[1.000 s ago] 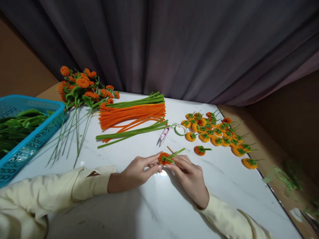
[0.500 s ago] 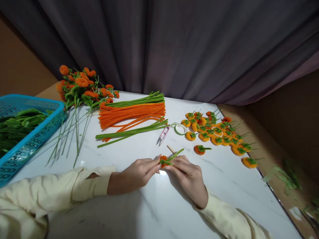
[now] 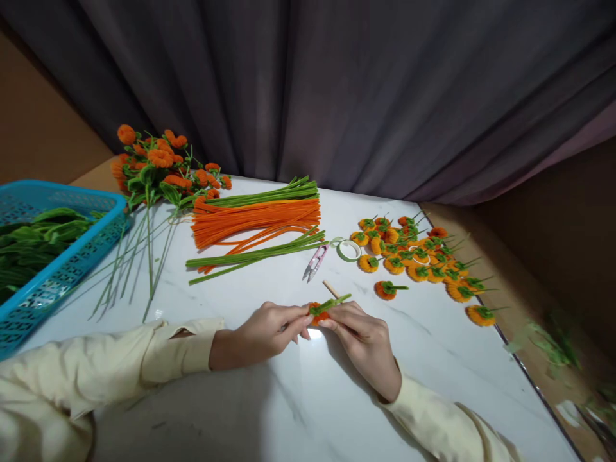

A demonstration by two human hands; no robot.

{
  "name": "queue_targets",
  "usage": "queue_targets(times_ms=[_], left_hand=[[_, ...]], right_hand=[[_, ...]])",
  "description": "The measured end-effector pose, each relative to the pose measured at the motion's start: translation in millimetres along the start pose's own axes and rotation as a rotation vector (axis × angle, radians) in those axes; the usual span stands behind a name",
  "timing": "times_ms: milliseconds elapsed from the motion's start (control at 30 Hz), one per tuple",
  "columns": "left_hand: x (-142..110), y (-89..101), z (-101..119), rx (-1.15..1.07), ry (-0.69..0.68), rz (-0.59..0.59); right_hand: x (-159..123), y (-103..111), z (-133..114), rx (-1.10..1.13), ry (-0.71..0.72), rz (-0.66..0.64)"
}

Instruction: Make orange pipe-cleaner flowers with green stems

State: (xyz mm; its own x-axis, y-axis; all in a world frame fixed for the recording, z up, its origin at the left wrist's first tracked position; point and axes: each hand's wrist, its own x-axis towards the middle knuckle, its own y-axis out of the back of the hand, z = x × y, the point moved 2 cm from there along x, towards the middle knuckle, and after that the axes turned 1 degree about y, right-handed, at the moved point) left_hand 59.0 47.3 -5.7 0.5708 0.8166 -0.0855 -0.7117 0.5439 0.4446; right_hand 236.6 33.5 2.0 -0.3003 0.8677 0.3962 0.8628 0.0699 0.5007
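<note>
My left hand (image 3: 269,333) and my right hand (image 3: 363,337) meet over the white marble table (image 3: 298,398), both pinching one small orange pipe-cleaner flower (image 3: 317,312) with a green stem sticking out to the right. The flower is mostly hidden by my fingertips. A short wooden stick (image 3: 330,289) lies just behind the flower. A single finished orange flower (image 3: 386,290) lies to the right of my hands.
A pile of several orange flowers (image 3: 423,256) lies at the right. Small snips (image 3: 314,263) and a tape roll (image 3: 348,250) sit mid-table. Orange and green pipe cleaners (image 3: 255,221), stemmed flowers (image 3: 154,167) and a blue basket (image 3: 52,269) of green leaves are at the left.
The flower has turned between my fingers; its green stem now lies flatter and less of the orange head shows. My hands stay in the same spot.
</note>
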Motion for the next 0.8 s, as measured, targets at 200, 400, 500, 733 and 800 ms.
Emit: queue_targets(times_ms=[200, 400, 500, 733, 800], left_hand=[[2.3, 1.2, 2.9, -0.188, 0.066, -0.008], [6.4, 0.2, 1.6, -0.476, 0.169, -0.025], [5.5, -0.2, 0.8, -0.484, 0.146, -0.030], [4.7, 1.6, -1.0, -0.318, 0.092, -0.025], [5.6, 1.4, -2.1, -0.357, 0.106, -0.015]], right_hand=[[0.7, -0.3, -1.7, -0.011, 0.044, 0.020], [0.4, -2.1, -7.7, -0.095, 0.161, 0.029], [-1.8, -2.6, -7.8, -0.128, 0.199, 0.002], [-5.8, -3.1, -5.4, -0.239, 0.276, 0.000], [-6.6, -2.8, -6.5, -0.271, 0.320, 0.011]])
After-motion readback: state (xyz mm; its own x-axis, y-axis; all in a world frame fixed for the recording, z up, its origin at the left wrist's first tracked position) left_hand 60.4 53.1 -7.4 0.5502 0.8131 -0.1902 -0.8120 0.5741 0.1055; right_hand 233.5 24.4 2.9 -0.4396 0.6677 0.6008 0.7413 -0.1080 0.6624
